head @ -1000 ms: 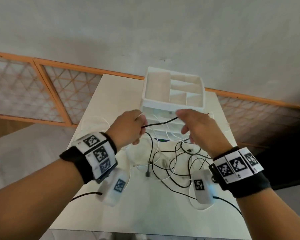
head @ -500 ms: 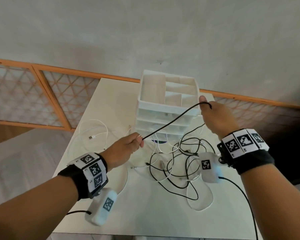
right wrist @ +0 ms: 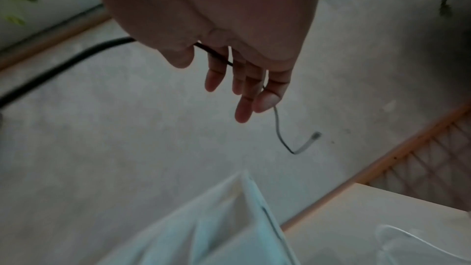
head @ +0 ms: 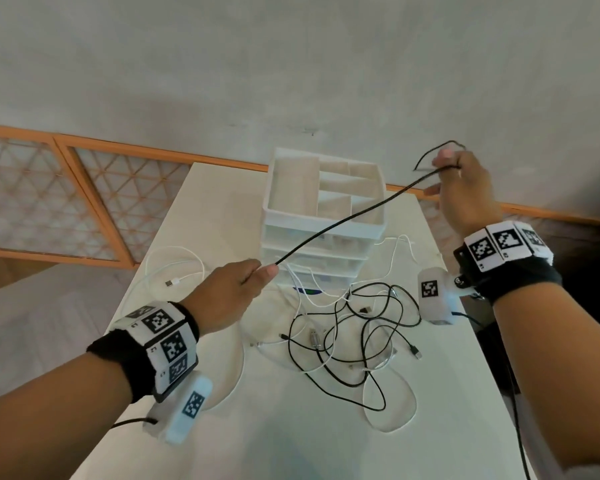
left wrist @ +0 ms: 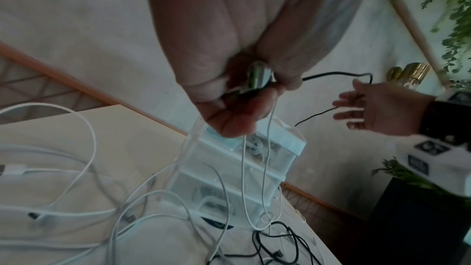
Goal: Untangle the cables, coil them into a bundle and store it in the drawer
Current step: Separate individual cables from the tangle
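While my hands were close together a second ago, they are now spread wide, and the black cable [head: 343, 221] runs taut between them above the table [head: 201, 216]. Nearest me, toward 6 o'clock, the rest of the tangle [head: 354, 327] of black and white cables lies on the tabletop, loops crossing one another. At about 9 o'clock my left hand [head: 229, 296] pinches one end of the black cable between thumb and forefinger; in the left wrist view a plug and some white strands sit in that same grip. Beyond the tangle, at 12 o'clock, the white drawer unit [head: 323, 216] stands with its drawers closed. Farthest, toward 2 o'clock, my right hand [head: 465, 188] is raised, fingers mostly straight, the cable held against them by my thumb, its free end [right wrist: 314, 135] dangling past. I judge this one cable is now clear of the knot and ready to coil; the others remain tangled.
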